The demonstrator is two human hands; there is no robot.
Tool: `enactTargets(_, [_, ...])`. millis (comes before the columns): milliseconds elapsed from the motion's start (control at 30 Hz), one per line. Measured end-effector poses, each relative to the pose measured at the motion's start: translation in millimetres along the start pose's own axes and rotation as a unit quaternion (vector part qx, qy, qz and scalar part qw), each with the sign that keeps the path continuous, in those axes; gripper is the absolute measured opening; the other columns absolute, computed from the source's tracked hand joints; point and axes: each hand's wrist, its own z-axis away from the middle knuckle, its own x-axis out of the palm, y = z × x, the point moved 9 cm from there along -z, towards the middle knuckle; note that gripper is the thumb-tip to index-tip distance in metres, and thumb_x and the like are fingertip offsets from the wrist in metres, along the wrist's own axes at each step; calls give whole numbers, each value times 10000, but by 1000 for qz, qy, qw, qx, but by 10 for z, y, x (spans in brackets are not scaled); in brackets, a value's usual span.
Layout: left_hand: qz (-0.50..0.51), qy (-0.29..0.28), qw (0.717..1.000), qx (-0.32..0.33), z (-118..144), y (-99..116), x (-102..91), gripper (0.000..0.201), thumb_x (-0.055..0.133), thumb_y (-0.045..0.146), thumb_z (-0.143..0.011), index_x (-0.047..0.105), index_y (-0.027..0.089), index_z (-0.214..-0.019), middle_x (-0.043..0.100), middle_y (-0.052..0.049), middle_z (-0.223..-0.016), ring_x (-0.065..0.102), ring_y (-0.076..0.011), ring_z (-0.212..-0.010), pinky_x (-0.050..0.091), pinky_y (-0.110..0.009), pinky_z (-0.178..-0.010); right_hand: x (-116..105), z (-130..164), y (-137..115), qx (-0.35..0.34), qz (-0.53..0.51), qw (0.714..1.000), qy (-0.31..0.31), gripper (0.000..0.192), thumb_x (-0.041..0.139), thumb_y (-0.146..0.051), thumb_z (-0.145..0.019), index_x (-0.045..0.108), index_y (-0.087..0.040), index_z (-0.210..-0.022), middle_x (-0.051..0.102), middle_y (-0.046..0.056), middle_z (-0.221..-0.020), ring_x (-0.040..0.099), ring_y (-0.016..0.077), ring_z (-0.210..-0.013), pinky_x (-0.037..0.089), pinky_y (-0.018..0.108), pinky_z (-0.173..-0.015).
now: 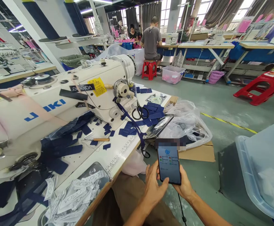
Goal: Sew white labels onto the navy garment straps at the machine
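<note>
A smartphone (169, 164) with a lit screen is upright over my lap, between both hands. My left hand (154, 180) is closed along its left edge, its thumb at the lower end of the screen. Wrapped round the right side and underside is my right hand (184, 183), its fingers partly hidden behind the phone. A black cable (181, 207) hangs below the phone. To the left, a white sewing machine (57, 97) stands on the worktable (124, 150), among navy fabric pieces (127, 128), black-handled scissors (140, 112) and a wooden-handled tool (101, 139).
A clear tray of printed labels (80, 191) sits at the table's front edge. Beyond the phone lies a bag-lined basket (206, 133) on cardboard (198, 152). A large plastic bin (243, 175) stands right. A red stool (261, 86) and seated people (151, 39) are farther back.
</note>
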Motion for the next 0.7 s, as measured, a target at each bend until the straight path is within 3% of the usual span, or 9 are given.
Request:
enactTargets(100, [31, 38, 999, -17, -6, -67, -63, 364, 487, 334, -774, 538, 200, -1109, 552, -87, -1138, 410, -263, -1150, 196, -478, -1047, -25, 20, 55, 13, 14, 1000, -13, 513, 486, -643, -700, 690, -197, -847, 692, 72, -858, 606, 262, -870, 431, 419, -836])
enactTargets(200, [41, 42, 998, -17, -6, -160, -117, 374, 416, 414, -814, 555, 214, -1098, 568, -79, -1128, 439, -248, -1130, 195, -461, -1054, -64, 34, -69, 14, 54, 998, -40, 542, 432, -643, -738, 673, -189, -909, 683, 80, -914, 617, 245, -836, 429, 405, -824])
enactTargets(300, [35, 38, 998, -28, 22, -323, -195, 417, 401, 455, -821, 543, 206, -1122, 590, -95, -1090, 492, -244, -1076, 296, -458, -1005, -192, 9, -412, 18, 110, 991, -69, 586, 387, -641, -763, 648, -157, -966, 674, 111, -937, 629, 238, -778, 431, 402, -798])
enactTargets(433, [17, 2, 998, -56, 122, -616, -225, 420, 491, 503, -765, 596, 209, -1045, 627, -93, -1021, 549, -249, -1001, 406, -416, -929, -673, -123, -1027, 37, 185, 982, -6, 533, 471, -590, -746, 605, -160, -1030, 688, 109, -851, 640, 236, -671, 452, 400, -712])
enactTargets(533, [0, 6, 997, -76, 187, -842, -229, 459, 479, 564, -742, 614, 218, -1011, 643, -85, -985, 566, -251, -973, 438, -402, -896, -932, -184, -1292, 71, 209, 975, 18, 496, 448, -535, -784, 583, -144, -1059, 691, 99, -767, 640, 235, -614, 452, 394, -679])
enactTargets(600, [0, 14, 997, -77, 189, -905, -212, 481, 470, 591, -730, 618, 221, -998, 648, -84, -970, 571, -250, -961, 444, -395, -886, -957, -187, -1312, 85, 195, 977, 8, 488, 408, -521, -813, 575, -134, -1058, 690, 102, -758, 644, 235, -625, 449, 389, -686])
enactTargets(700, [19, -11, 997, -75, 132, -810, -133, 469, 474, 574, -733, 612, 214, -999, 646, -88, -976, 567, -248, -965, 439, -394, -888, -839, -158, -1154, 91, 144, 985, -20, 504, 345, -532, -836, 573, -131, -1039, 689, 120, -804, 648, 240, -666, 442, 387, -699])
